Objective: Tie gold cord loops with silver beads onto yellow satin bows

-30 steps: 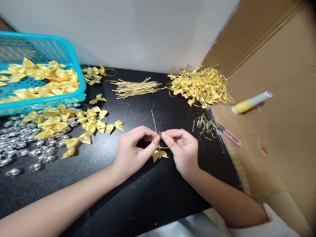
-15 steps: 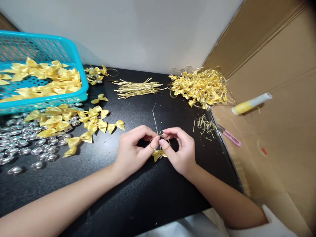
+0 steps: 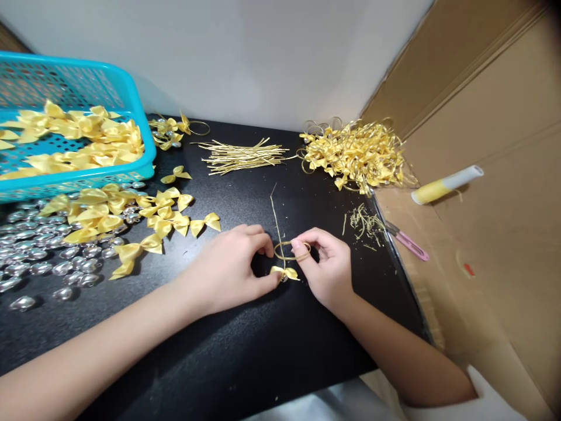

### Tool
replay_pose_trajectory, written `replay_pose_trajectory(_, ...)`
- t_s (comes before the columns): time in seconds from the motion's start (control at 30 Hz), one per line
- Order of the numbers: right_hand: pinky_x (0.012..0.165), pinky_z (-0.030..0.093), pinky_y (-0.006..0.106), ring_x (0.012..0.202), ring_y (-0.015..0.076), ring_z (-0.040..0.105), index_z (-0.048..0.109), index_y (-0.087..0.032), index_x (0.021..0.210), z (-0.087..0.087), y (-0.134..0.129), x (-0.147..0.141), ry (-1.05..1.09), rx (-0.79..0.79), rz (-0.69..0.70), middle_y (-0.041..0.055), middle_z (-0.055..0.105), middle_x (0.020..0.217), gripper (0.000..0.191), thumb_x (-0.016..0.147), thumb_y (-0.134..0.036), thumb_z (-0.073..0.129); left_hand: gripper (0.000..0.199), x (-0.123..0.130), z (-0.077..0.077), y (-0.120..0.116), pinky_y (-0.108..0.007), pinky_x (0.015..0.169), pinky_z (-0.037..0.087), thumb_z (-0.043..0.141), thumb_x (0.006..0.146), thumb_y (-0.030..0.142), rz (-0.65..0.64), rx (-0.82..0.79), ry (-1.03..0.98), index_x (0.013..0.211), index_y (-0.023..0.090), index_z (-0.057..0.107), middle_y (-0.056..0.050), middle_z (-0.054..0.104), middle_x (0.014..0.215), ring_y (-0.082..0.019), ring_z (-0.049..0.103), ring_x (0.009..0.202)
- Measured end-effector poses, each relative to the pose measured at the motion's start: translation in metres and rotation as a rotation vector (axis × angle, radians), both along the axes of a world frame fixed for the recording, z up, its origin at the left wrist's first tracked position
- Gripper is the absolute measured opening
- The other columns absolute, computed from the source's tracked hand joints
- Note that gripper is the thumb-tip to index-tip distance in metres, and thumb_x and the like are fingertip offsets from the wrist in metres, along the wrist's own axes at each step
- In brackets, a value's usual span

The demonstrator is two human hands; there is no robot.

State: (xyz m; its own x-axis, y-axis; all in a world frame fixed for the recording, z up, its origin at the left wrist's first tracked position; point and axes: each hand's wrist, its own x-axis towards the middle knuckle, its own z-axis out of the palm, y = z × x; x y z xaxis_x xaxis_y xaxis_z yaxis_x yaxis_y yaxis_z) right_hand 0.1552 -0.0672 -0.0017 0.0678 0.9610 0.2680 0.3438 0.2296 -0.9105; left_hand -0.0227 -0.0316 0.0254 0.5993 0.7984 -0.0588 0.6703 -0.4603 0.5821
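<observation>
Between finger and thumb, my right hand [image 3: 326, 263] pinches a thin gold ring [image 3: 289, 258] just above the table. Beside it, my left hand [image 3: 239, 266] has its thumb and fingers apart. That thumb's tip touches or overlaps the left edge of a small yellow bow [image 3: 290, 273] on the black table. A silvery bead shows partly under the bow. From the bow a thin gold cord [image 3: 275, 213] runs away from me, passing by the ring's left side.
A blue basket [image 3: 146, 117] of yellow bows stands at the left, with silver beads [image 3: 41, 268] and loose bows [image 3: 169, 219] before it. Gold cords [image 3: 245, 156], a heap of ringed bows [image 3: 357, 155], cord scraps [image 3: 366, 225] and a pink cutter [image 3: 411, 242] lie farther back.
My left hand has let go of the ring, opened and moved slightly left, its thumb lowering to the bow. My right hand holds the ring a little farther right, uncovering the bow.
</observation>
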Motion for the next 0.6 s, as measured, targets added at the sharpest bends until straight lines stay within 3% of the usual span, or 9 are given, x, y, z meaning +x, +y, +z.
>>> replay_pose_trajectory(0.2,0.063,0.047,0.026,0.064,0.012,0.056,0.059,-0.019,0.072,-0.001,0.001,-0.001,-0.033,-0.028,0.016,-0.0008,0.061,0.067,0.012,0.084,-0.019,0.058,0.018,0.0,-0.001,-0.004,-0.036,0.072,0.047,0.06,0.083,0.037,-0.041,-0.056,0.158,0.086,0.019,0.064,-0.005,0.063,0.087,-0.026,0.062,0.086)
replay_pose_trajectory(0.4,0.059,0.046,0.025,0.061,0.0115,0.055,0.059,-0.018,0.07,0.001,0.002,-0.001,-0.062,-0.114,0.01,-0.0009,0.06,0.065,0.012,0.082,-0.021,0.058,0.01,0.003,-0.002,-0.005,-0.034,0.072,0.048,0.058,0.083,0.027,-0.02,-0.098,0.097,0.085,0.019,0.063,-0.005,0.063,0.088,-0.024,0.063,0.086)
replay_pose_trajectory(0.6,0.056,0.044,0.023,0.057,0.0106,0.053,0.061,-0.018,0.069,0.011,0.008,0.004,-0.043,-0.188,-0.037,-0.0008,0.061,0.063,0.012,0.08,-0.024,0.06,0.017,0.007,-0.004,-0.002,-0.033,0.077,0.049,0.056,0.088,0.032,-0.038,-0.075,-0.006,0.095,0.018,0.065,-0.005,0.064,0.092,-0.022,0.062,0.09)
